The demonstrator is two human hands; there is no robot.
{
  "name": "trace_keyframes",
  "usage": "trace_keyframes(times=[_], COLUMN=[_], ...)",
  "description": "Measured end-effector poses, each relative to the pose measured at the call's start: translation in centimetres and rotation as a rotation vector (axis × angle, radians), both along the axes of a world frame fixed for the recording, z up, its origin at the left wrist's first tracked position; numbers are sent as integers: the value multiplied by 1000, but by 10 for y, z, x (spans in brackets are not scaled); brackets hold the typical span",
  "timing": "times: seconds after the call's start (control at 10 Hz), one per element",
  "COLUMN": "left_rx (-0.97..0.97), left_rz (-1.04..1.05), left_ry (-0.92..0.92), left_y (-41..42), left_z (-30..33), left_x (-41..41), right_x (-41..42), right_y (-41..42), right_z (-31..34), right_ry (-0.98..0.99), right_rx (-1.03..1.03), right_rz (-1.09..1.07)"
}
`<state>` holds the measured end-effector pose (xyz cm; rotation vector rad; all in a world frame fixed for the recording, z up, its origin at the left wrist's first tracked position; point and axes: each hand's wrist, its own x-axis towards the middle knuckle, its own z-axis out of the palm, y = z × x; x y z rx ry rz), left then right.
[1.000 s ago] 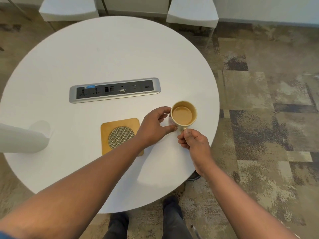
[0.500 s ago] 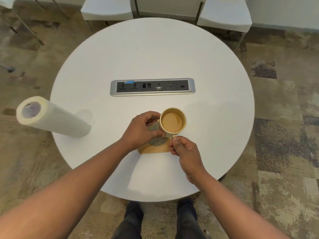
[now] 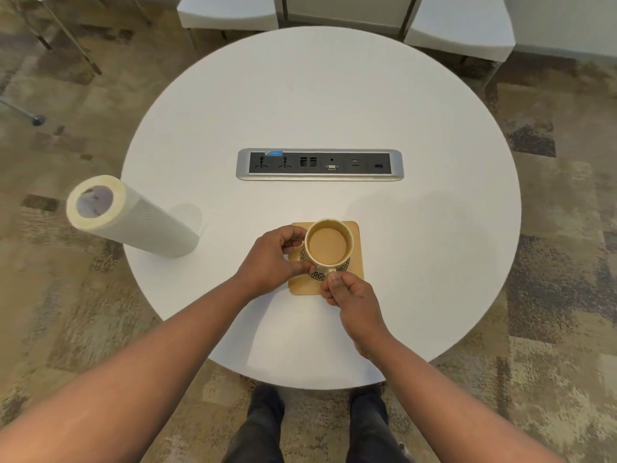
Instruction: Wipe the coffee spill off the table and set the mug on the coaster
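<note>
A cream mug [image 3: 329,245] full of milky coffee is over the middle of the tan square coaster [image 3: 354,260], which has a round woven patch. Whether the mug's base touches the coaster I cannot tell. My left hand [image 3: 273,259] curls around the mug's left side. My right hand [image 3: 350,294] pinches the mug's handle at its near side. The round white table [image 3: 317,105] shows no coffee spill.
A paper towel roll [image 3: 133,222] stands at the table's left edge. A silver power and data socket strip [image 3: 320,164] is set into the table's centre. Two white chairs [image 3: 230,10] stand beyond the far edge. My legs are below the near edge.
Both hands have carried the mug leftward from the bare table onto the coaster's middle. The camera view has shifted left, bringing the paper towel roll fully into sight.
</note>
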<state>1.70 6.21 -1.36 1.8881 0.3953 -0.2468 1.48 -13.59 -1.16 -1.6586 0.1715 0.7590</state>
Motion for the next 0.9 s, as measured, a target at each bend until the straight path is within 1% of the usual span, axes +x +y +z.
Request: trace_keyframes(times=[0.3, 0.5, 0.6, 0.7, 0.8, 0.9], left_rx=[18, 67, 192, 259, 495, 707], left_rz=[5, -37, -14, 70, 57, -28], left_ry=[6, 19, 78, 45, -181, -334], left_y=[-1, 1, -7, -15, -29, -38], left_z=[-1, -5, -9, -9, 1, 22], left_x=[1, -1, -13, -22, -17, -6], right_x=[1, -1, -3, -2, 22, 40], right_y=[0, -4, -14, -25, -26, -15], right_z=[-5, -5, -5, -8, -4, 13], right_ry=[17, -48, -178, -387, -720, -858], right_rx=[-4, -15, -93, -266, -489, -569], right_rz=[1, 41, -11, 7, 95, 176])
